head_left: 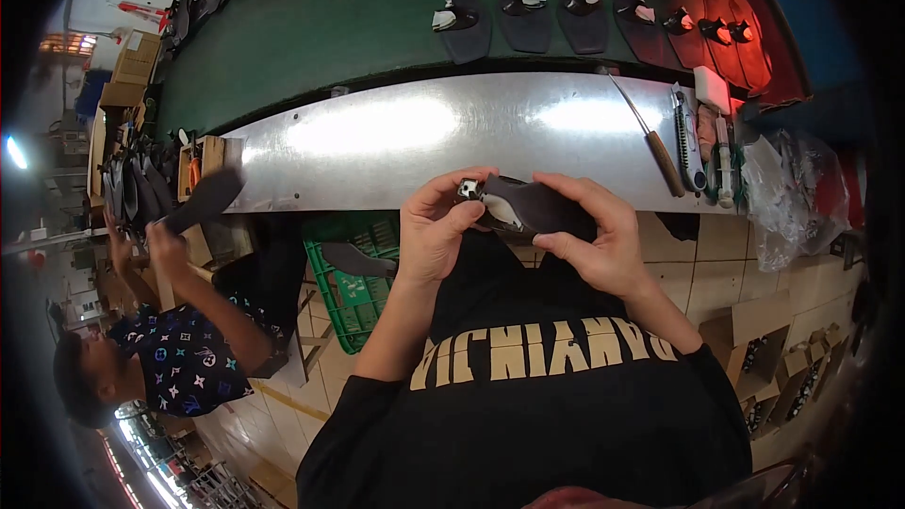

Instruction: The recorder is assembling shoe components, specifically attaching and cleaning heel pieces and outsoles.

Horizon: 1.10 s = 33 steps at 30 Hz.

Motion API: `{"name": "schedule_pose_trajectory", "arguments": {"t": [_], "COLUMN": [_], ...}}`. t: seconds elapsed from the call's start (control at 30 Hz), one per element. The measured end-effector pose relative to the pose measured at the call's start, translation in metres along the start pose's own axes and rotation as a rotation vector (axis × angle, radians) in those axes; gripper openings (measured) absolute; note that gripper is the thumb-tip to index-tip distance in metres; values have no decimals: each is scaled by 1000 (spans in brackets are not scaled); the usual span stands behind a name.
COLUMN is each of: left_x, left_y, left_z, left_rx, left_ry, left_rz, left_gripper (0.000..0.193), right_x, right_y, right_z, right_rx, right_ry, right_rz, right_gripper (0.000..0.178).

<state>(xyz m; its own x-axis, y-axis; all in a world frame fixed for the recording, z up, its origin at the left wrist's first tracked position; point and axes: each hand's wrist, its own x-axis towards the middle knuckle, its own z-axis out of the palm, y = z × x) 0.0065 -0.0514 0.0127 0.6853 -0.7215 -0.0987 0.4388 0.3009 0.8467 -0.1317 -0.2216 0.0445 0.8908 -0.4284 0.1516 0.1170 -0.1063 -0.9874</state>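
Tabletop: the bare metal tabletop (528, 155) runs crosswise in front of you and is your landmark here.
Sole piece: the dark sole piece (551, 210) is in front of your body, at the near edge of the tabletop, held up between both hands; a small white-and-black part (469, 188) shows at its left end.
Left hand: your left hand (434, 226) is nearly closed, thumb and fingers pinching the left end of the piece beside that small part.
Right hand: your right hand (600, 226) is half curled around the other end, fingers over the far side, thumb on the near side.
Tools: an awl (663, 162) with a wooden handle, a utility knife (686, 137) and a syringe (725, 162) lie at the right end of the tabletop.
White block: the white block (712, 90) sits at its far right corner.
Plastic bag: a clear bag (797, 193) is just past its right end.
Belt: beyond its far edge, the green belt (311, 52) carries a row of dark soles (580, 24) with straps.
Crate: a green crate (344, 320) is below its near edge, to your left.
Co-worker: a person (193, 353) near its left end holds another dark sole (205, 200), blurred.
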Motion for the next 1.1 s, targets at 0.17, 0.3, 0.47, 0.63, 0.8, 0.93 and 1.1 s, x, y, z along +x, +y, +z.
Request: {"name": "schedule_pose_trajectory", "arguments": {"t": [0.17, 0.3, 0.47, 0.63, 0.8, 0.93, 1.1], "left_x": [3, 4, 4, 5, 0, -1, -1], "left_y": [-1, -4, -7, 0, 1, -3, -3], "left_z": [-3, 2, -13, 0, 3, -2, 0], "left_rx": [-8, 54, -135, -139, -39, -39, 9], "left_ry": [-6, 129, 64, 140, 33, -8, -3], "left_rz": [42, 46, -8, -118, -65, -60, -40], "left_gripper": [26, 13, 10, 17, 34, 36, 34], "right_x": [-4, -5, -9, -11, -8, -9, -11], "right_y": [8, 10, 14, 16, 15, 15, 13], "right_z": [3, 2, 3, 3, 0, 0, -1], "right_rx": [33, -12, -79, -89, -104, -108, -82], "right_ry": [-42, -10, -46, -25, -10, -39, -63], "right_rz": [-18, -55, -84, -78, -107, -119, -74], "right_gripper": [44, 42, 42, 42, 41, 40, 39]}}
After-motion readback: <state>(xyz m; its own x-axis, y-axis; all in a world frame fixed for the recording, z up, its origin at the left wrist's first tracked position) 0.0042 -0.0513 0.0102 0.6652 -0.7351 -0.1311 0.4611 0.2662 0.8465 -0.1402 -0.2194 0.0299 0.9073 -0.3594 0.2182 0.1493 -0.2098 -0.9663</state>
